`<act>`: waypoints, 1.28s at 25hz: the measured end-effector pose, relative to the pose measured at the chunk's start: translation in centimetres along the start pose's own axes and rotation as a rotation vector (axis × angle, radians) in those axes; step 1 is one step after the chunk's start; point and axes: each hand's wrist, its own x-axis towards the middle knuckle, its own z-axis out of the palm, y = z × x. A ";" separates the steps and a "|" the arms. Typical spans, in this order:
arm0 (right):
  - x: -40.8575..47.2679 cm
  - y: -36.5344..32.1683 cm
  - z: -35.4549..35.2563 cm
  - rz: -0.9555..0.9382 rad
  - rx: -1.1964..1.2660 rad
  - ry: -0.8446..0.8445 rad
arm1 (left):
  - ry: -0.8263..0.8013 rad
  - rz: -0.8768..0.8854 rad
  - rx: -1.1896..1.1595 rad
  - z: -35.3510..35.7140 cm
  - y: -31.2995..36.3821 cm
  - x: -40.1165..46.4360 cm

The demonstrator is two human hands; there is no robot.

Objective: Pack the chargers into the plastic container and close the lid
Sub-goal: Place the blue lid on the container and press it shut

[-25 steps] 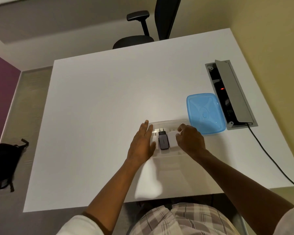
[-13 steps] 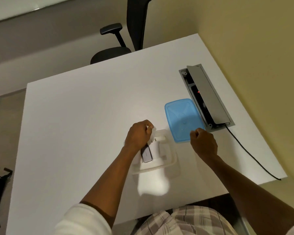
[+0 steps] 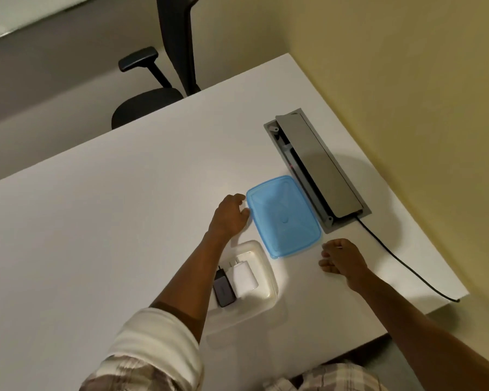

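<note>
Left hand point(image 3: 229, 214) is at the lid's point(image 3: 284, 215) left edge, fingers curled in w/ the tips touching the rim, so it looks like the start of a pinch; can't tell yet if it has a real hold, since the lid lies flat on the desk point(image 3: 124, 221). Right hand point(image 3: 340, 256) sits just off the lid's near right corner, loosely fisted, nothing in it, resting on the desk. Lid is blue, flat, just beside the grey cable box point(image 3: 319, 170) by the desk's right edge. Tub point(image 3: 268, 289) is near the front edge, close to the lid's near corner, partly under the left forearm. Inside it: a white charger point(image 3: 244, 276) and a dark charger point(image 3: 223, 290) side by side, touching. No other chargers on the desk, so packing looks done; the step in hand is fetching the lid. Next move, as I judge it: lift the lid by that edge, bring it back over the tub, square up the corners, then press round the rim w/ both hands. Right hand is well placed to steady the tub.
</note>
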 end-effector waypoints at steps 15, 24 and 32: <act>1.0 -3.0 1.8 0.028 0.137 -0.050 | -0.054 0.056 0.038 0.6 1.8 5.0; -2.5 -8.1 3.4 -0.270 0.171 -0.050 | 0.268 0.173 -0.217 -5.2 1.9 0.2; -7.5 -9.2 5.2 -0.421 0.081 -0.072 | 0.480 -0.001 -0.457 -9.0 -0.8 -8.3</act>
